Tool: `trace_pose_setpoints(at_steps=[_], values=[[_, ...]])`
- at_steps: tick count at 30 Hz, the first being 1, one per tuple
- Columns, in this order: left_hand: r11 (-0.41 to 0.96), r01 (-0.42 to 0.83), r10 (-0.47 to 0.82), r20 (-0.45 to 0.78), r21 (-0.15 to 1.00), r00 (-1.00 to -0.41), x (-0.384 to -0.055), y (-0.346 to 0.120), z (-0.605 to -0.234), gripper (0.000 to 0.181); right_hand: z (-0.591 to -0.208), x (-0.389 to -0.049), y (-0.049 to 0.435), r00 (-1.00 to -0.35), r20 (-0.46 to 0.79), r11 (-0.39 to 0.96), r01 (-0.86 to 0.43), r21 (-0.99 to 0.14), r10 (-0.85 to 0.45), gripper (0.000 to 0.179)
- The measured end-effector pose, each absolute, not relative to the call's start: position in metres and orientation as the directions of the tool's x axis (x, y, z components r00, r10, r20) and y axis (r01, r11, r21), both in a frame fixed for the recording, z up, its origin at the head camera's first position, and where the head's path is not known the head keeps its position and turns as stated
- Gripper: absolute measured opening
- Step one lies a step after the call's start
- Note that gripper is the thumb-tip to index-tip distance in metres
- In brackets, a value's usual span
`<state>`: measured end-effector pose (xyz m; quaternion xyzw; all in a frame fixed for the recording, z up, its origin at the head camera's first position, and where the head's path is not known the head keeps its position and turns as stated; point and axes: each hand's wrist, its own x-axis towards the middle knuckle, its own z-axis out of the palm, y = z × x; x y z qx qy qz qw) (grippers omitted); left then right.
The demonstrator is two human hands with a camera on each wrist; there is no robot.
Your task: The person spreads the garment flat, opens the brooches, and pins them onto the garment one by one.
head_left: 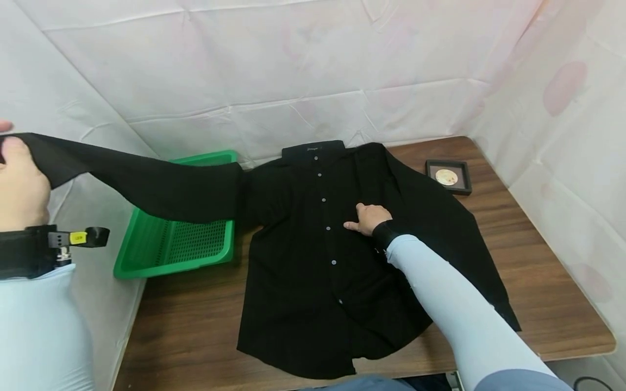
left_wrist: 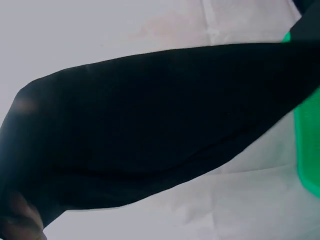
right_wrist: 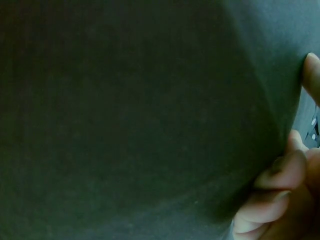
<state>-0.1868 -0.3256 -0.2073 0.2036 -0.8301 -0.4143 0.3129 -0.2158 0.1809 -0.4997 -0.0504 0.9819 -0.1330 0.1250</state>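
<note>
A black button-up shirt (head_left: 293,244) lies front up on the table, its collar at the back. At the far left, my left hand (head_left: 22,184) grips the sleeve's cuff end and holds the sleeve (left_wrist: 150,120) stretched out in the air. The raised sleeve passes over a green basket (head_left: 124,260). My left fingers (left_wrist: 22,217) show dimly at the lower left of the left wrist view. My right hand (head_left: 370,218) rests on the shirt's chest beside the button line, thumb spread toward the buttons. Black cloth fills most of the right wrist view, with the right fingers (right_wrist: 267,205) against it.
The green basket has a perforated bottom and stands at the table's left side. A small dark square tray (head_left: 462,187) with a round pale disc (head_left: 446,177) sits at the back right of the wooden table (head_left: 548,304). White sheeting (head_left: 293,65) hangs behind and at both sides.
</note>
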Motion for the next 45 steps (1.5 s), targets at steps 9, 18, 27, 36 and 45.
trace_pose_setpoints(at_steps=[9,18,27,36,45], values=[[0.801,-0.004,-0.407,0.541,0.598,-0.736,-0.175,-0.312,-0.244,0.032,-0.492,-0.219,0.181,-0.948,-0.28,0.956,-0.072,-0.283,-0.154,0.067],[0.792,0.253,-0.227,0.652,0.556,-0.723,-0.172,-0.298,-0.262,0.025,-0.455,-0.218,0.122,-0.906,-0.163,0.879,-0.314,-0.36,-0.391,0.025],[0.762,0.322,-0.178,0.659,0.562,-0.731,-0.172,-0.274,-0.27,0.023,-0.449,-0.218,0.004,-0.782,-0.082,0.749,-0.553,-0.365,-0.618,0.065],[0.719,0.365,-0.168,0.658,0.591,-0.734,-0.167,-0.265,-0.282,0.022,-0.485,-0.229,-0.017,-0.762,-0.186,0.766,-0.536,-0.355,-0.62,0.078],[0.745,0.325,-0.154,0.624,0.583,-0.766,-0.168,-0.279,-0.294,0.023,-0.48,-0.22,-0.028,-0.767,-0.233,0.798,-0.541,-0.265,-0.598,0.066]])
